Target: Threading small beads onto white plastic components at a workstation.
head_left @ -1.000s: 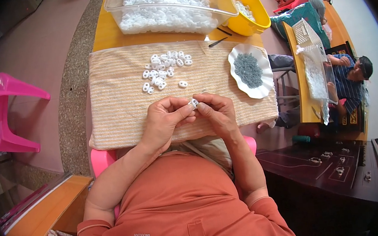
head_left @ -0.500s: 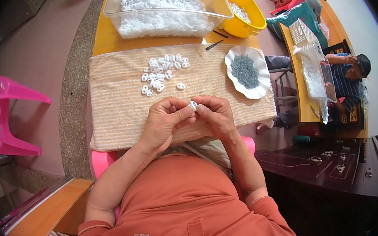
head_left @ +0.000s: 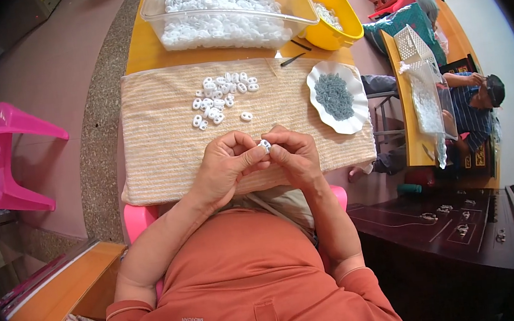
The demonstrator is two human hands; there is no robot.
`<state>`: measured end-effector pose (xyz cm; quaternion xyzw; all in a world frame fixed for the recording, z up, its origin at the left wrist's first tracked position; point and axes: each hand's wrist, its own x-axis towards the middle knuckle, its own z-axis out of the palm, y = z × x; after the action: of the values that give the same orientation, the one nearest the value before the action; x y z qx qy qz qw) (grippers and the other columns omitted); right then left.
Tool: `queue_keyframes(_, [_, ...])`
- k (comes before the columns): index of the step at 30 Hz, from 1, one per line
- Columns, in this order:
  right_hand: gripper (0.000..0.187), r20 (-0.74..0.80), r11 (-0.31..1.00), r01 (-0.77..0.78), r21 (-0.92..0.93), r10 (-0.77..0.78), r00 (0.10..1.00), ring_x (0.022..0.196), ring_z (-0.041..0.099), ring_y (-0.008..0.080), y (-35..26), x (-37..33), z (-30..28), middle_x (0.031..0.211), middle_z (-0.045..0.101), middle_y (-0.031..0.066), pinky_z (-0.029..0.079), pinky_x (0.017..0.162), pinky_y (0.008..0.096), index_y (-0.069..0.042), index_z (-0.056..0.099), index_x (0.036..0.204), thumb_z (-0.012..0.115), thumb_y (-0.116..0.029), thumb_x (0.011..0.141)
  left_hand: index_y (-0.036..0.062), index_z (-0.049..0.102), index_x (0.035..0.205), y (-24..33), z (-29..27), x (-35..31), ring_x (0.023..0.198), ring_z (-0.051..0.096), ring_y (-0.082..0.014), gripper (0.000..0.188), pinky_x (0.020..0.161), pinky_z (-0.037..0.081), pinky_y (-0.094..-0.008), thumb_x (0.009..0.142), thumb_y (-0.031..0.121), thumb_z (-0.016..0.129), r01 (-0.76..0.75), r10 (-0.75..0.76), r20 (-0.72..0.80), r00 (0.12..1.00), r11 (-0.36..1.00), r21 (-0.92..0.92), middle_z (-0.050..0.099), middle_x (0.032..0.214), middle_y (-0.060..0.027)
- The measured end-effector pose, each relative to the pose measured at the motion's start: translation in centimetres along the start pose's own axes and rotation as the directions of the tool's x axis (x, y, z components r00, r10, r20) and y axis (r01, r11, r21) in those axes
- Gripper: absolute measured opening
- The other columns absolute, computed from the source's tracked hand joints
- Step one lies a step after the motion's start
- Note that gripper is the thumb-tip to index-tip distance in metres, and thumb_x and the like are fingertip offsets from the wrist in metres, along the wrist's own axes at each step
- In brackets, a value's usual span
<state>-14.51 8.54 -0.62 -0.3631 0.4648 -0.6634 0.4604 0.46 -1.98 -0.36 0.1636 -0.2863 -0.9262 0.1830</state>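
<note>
Between the fingertips of both hands is a small white plastic piece with two holes (head_left: 265, 145), held just above the towel. My left hand (head_left: 227, 163) pinches it from one side, and my right hand (head_left: 295, 155) closes on it from the other. Beyond my hands, several similar white two-holed pieces (head_left: 218, 96) lie loosely grouped on the striped towel (head_left: 163, 151). One white piece (head_left: 246, 117) sits apart, nearer to my fingers. At the right, a white wavy-rimmed plate (head_left: 357, 98) holds a heap of small grey parts (head_left: 334, 97).
A clear plastic bin (head_left: 224, 16) full of white pieces stands at the table's far side. Beside it is a yellow basin (head_left: 350, 23). A dark thin tool (head_left: 292, 60) lies at the towel's far edge. A pink stool (head_left: 3, 160) is at left; another person (head_left: 474, 102) sits at right.
The white piece between my fingers has turned slightly, and its holes face up more. Both hands stay in nearly the same spot.
</note>
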Motion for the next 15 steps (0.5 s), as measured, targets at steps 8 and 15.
queue_keyframes(8, [0.019, 0.028, 1.000, 0.025, 0.017, -0.026, 0.999, 0.087, 0.061, 0.0144, 0.05, -0.25, -0.20, 0.098, 0.063, 0.0092, 0.052, 0.076, 0.0247, 0.004, 0.066, 0.105, 0.064, 0.002, 0.086, -0.0011, 0.059, 0.088, 0.15, 0.80, -0.53, 0.077, 0.064, -0.0121, 0.009, 0.072, 0.055, -0.0228, 0.087, 0.004, 0.066, -0.044, 0.045, -0.001, 0.999, 0.996, 0.073, 0.066, 0.086, -0.0085])
queue_keyframes(15, [0.021, 0.058, 0.999, 0.046, -0.028, -0.045, 0.997, 0.083, 0.060, 0.0141, -0.26, -0.07, 0.09, 0.095, 0.061, 0.0085, 0.051, 0.071, 0.0249, 0.003, 0.065, 0.108, 0.065, -0.004, 0.088, 0.0016, 0.059, 0.088, -0.36, 0.41, -0.20, 0.076, 0.065, -0.0138, 0.008, 0.071, 0.056, -0.0246, 0.087, 0.006, 0.066, -0.073, 0.071, 0.021, 0.997, 0.993, 0.095, 0.066, 0.085, -0.0078])
